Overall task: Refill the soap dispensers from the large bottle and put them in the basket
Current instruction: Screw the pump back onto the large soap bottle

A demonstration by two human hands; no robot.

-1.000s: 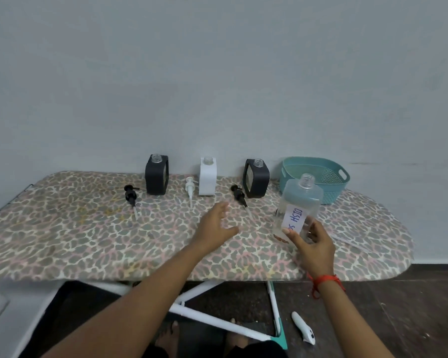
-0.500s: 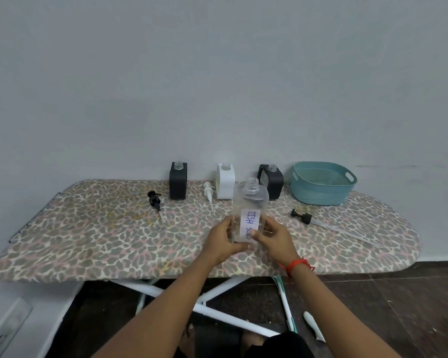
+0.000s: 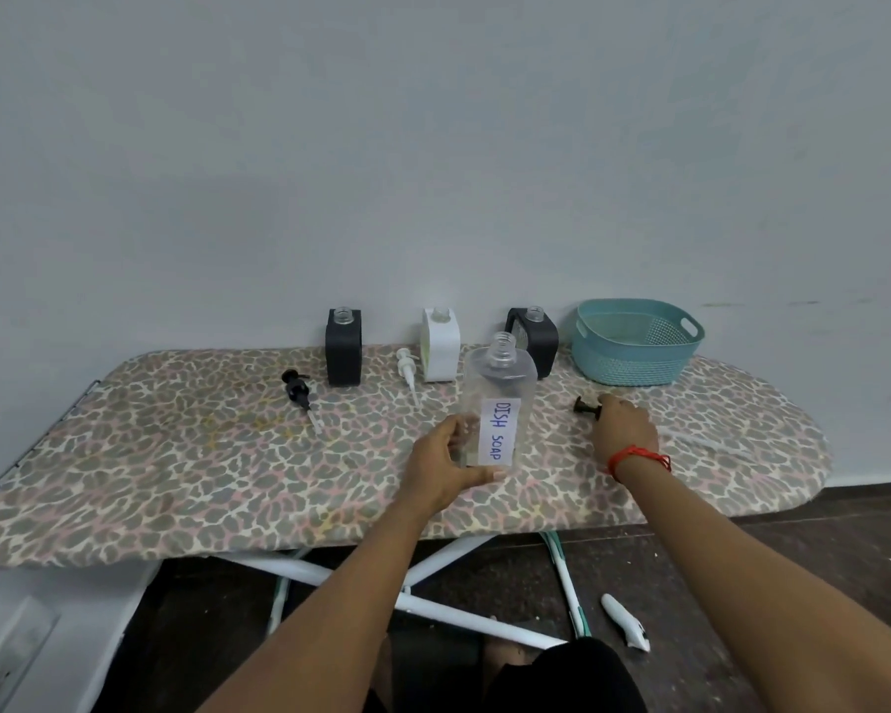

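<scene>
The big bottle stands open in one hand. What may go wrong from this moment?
1. The DISH SOAP bottle is uncapped and only the left hand holds it, low, on the cloth-covered ironing board; it might tip and spill.
2. The right hand is at the black pump, whose long tube lies on the cloth; lifting it might smear soap there.

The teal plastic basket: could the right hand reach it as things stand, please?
Probably yes: the right hand is down on the leopard-print board just before the teal plastic basket, with only bare cover between them.
</scene>
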